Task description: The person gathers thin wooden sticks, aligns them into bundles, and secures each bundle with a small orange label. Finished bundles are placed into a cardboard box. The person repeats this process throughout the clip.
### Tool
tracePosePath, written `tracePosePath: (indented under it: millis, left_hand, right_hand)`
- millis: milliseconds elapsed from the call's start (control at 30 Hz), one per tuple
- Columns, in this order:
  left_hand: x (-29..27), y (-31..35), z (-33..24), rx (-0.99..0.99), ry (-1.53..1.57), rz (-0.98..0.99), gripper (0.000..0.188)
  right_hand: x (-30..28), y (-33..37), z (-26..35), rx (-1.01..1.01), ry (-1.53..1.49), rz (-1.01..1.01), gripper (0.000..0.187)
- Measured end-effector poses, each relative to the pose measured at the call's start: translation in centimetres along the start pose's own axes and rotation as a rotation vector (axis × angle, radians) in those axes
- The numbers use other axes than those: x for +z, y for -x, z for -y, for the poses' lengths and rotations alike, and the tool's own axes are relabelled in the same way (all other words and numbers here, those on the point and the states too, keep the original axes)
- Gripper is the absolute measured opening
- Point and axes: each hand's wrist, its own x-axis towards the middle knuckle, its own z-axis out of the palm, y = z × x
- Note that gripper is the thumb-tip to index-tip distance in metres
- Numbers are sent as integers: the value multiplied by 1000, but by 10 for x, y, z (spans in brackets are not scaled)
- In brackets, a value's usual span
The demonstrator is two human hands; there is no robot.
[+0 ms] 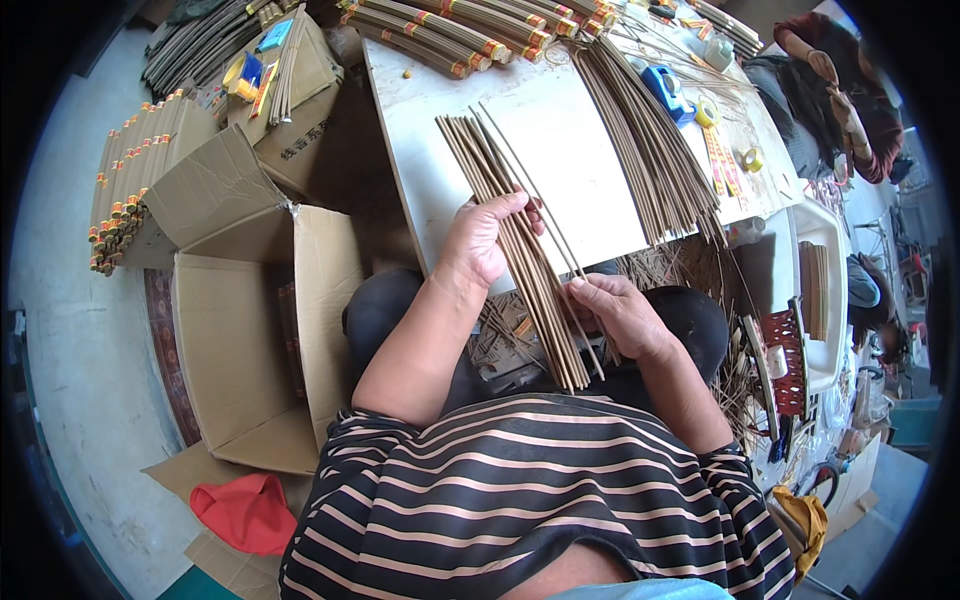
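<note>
My left hand is closed round a slanting bundle of thin brown incense sticks, its thumb lying across them. The bundle reaches from over the white table down to my lap. Along its right side, a loose incense stick stands a little apart from the rest. My right hand pinches the lower part of this stick between thumb and fingers; its other fingers are partly hidden. A spread pile of incense sticks lies on the table to the right.
Wrapped incense bundles lie at the table's far edge. A blue tape dispenser stands beyond the pile. An open cardboard box is at my left, near stacked bundles. Another person sits at the far right.
</note>
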Motion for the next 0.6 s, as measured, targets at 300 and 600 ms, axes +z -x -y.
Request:
tracePosePath:
  millis: [300,600]
  left_hand:
    - [-4,-3,1,42,27,-30,8]
    - [-6,-7,3,-88,197,14,15]
  right_hand:
    - [2,-1,0,2,23,-3,31]
    - [18,-4,2,-124,216,86,37]
